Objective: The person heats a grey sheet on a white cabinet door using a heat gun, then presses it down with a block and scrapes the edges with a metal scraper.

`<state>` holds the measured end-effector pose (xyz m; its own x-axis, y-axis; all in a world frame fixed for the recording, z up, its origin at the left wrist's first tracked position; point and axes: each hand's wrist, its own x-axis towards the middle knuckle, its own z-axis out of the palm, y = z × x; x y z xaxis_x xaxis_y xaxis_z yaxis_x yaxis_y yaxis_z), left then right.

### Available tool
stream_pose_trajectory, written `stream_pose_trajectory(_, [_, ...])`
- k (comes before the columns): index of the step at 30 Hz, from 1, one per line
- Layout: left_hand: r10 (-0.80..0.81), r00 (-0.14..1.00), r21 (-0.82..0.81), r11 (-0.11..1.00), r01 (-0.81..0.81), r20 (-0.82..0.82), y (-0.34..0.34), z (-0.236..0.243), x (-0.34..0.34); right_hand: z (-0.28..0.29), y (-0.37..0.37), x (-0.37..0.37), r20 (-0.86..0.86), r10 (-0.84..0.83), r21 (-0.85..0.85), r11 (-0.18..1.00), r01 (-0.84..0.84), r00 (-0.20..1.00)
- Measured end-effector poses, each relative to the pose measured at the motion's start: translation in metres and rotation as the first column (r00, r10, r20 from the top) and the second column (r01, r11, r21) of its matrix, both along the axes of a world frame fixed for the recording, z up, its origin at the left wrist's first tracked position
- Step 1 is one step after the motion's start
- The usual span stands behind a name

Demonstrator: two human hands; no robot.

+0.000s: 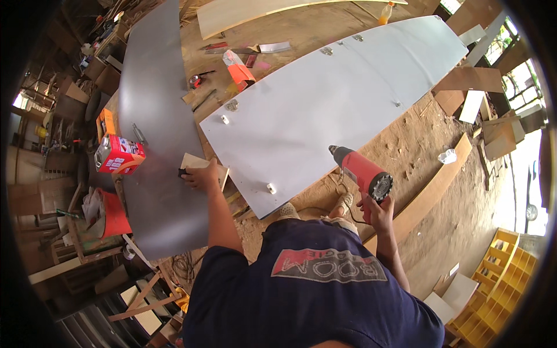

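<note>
My right hand (378, 213) is wrapped round the handle of a red heat gun (364, 169). Its dark nozzle points up and left, over the near edge of a long pale grey panel (325, 98). On the left, my left hand (204, 176) grips a small pale wooden piece (196, 162) at the edge of a dark grey sheet (159, 87). A small black bit (183, 173) shows at its fingertips; what it belongs to is hidden. Beyond that hand, a red metal can (120, 155) stands at the sheet's left edge.
Metal hinges (232, 105) and white fittings (271, 188) sit on the pale panel. Between panel and sheet lie a tape measure (196, 81), a red-orange packet (238, 71) and a hand saw (272, 47). A curved wooden strip (429, 188) lies right; yellow shelving (493, 284) stands lower right.
</note>
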<state>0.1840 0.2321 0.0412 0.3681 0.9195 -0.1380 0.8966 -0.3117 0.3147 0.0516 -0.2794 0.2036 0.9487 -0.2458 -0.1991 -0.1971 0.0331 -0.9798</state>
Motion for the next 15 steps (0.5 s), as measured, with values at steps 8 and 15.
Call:
stream_pose_trajectory(8, [-0.075,0.992,0.082,0.993,0.083,-0.099,0.003,0.009,-0.024,-0.003,-0.036,0.002,-0.16,0.068,0.031,0.997,-0.063,0.985])
stream_pose_trajectory(15, [-0.289,0.949,0.352,0.907,0.229,0.127,-0.054,0.019,-0.043,-0.002,-0.082,0.019,-0.107,0.139,0.015,0.99,-0.138,0.984])
